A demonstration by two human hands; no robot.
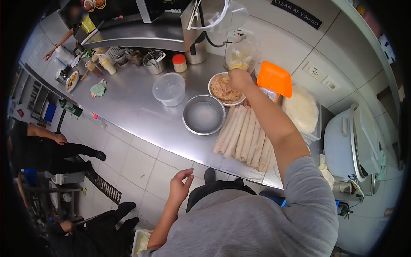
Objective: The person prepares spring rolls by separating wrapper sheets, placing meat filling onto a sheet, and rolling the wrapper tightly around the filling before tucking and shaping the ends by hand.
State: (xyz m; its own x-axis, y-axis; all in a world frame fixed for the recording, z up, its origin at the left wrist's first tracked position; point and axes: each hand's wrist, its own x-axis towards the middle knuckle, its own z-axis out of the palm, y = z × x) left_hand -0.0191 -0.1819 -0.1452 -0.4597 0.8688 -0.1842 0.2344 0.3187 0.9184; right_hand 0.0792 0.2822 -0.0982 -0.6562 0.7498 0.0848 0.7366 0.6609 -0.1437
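Observation:
My right hand (pixel 240 80) reaches over the far edge of a bowl of pale minced filling (pixel 224 89). Its fingers are closed and mostly hidden, at the mouth of a clear plastic bag with yellowish contents (pixel 239 58); what they hold I cannot make out. My left hand (pixel 181 185) hangs in front of the counter, holding nothing, its fingers bent and apart from the thumb. Under my right forearm lie several long pale rolls (pixel 240 135) side by side. Left of them stands a metal bowl with cloudy liquid (pixel 204 115).
A clear plastic tub (pixel 169 89), a red-lidded jar (pixel 179 63) and a metal pot (pixel 154 62) stand on the steel counter (pixel 132 103). An orange container (pixel 275 79) and stacked white wrappers (pixel 301 109) are at right, beside a large cooker (pixel 351 143). Other people stand at left.

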